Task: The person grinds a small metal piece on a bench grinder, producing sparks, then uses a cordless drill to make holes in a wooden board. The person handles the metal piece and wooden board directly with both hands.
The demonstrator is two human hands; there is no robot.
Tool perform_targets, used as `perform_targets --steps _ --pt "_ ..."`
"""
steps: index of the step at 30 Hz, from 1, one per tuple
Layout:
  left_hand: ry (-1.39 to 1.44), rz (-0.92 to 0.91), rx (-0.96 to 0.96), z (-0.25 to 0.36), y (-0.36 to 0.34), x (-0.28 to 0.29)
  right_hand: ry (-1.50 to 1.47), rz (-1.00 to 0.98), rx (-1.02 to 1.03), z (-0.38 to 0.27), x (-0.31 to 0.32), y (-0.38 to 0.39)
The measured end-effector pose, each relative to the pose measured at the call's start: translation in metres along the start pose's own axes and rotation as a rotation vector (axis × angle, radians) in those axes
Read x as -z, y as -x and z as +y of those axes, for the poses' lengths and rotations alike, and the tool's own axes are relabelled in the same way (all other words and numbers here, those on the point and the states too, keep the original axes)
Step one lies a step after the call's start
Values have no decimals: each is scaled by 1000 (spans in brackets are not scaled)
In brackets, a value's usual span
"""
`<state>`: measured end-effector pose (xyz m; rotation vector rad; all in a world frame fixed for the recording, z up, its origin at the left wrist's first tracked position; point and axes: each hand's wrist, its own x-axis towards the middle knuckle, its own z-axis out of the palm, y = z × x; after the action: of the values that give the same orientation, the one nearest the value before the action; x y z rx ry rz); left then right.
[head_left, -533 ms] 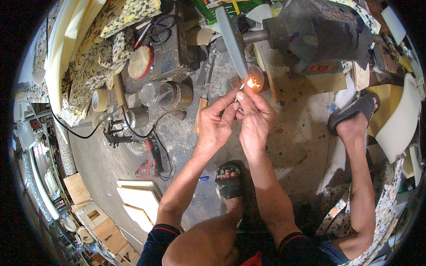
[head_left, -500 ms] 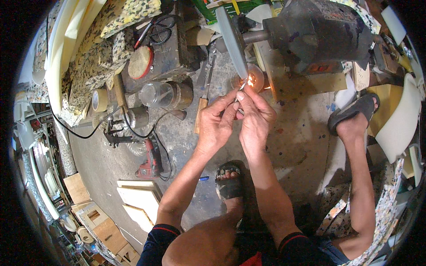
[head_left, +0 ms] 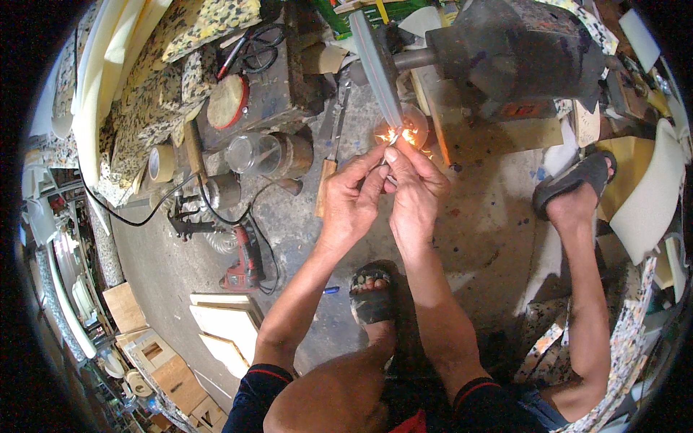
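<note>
My left hand (head_left: pixel 350 206) and my right hand (head_left: pixel 417 189) are pressed together, and their fingertips pinch a small metal piece (head_left: pixel 390 175) that is mostly hidden between them. Its tip meets the lower rim of a grey grinding wheel (head_left: pixel 377 68), seen edge-on. Orange sparks (head_left: pixel 401 135) flare at the contact point. The wheel sits on the shaft of a dark motor (head_left: pixel 520 50) at the top right. My sandalled feet rest on the floor, one (head_left: pixel 372 296) below the hands and one (head_left: pixel 577 184) to the right.
A wooden-handled tool (head_left: pixel 328 169) lies left of the hands. A clear jar (head_left: pixel 253 153), a tape roll (head_left: pixel 162 164) and a red power drill (head_left: pixel 244 260) with its cord lie on the concrete floor at left. Pale wooden boards (head_left: pixel 224 328) sit at lower left. Speckled foam blocks (head_left: pixel 144 101) are piled at upper left.
Both hands stay pinched on the piece at the wheel. The spark burst has shifted slightly left and spread wider.
</note>
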<state>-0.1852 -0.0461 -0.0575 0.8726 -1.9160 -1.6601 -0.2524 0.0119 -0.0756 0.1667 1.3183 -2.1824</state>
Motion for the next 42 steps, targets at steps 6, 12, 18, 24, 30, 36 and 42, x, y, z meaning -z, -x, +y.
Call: perform_targets --steps 6,12,18,24,30,36,42 --pt "18 -27 -2 -5 0 2 -62 18 -17 -2 -4 0" --pt "-22 -25 -26 1 0 4 -30 2 -30 -2 -4 1" --pt "3 -32 -8 -4 0 1 -27 -4 6 2 0 -2" --pt "9 -15 -21 -5 0 3 -39 4 -21 2 -2 0" --pt "12 -7 8 -1 -2 -2 -54 -3 -9 3 1 -4" --pt "-6 -25 -21 -1 0 2 -63 -7 -10 4 -2 0" --pt "-25 -30 -11 -4 -1 1 -44 -14 6 2 1 -2"
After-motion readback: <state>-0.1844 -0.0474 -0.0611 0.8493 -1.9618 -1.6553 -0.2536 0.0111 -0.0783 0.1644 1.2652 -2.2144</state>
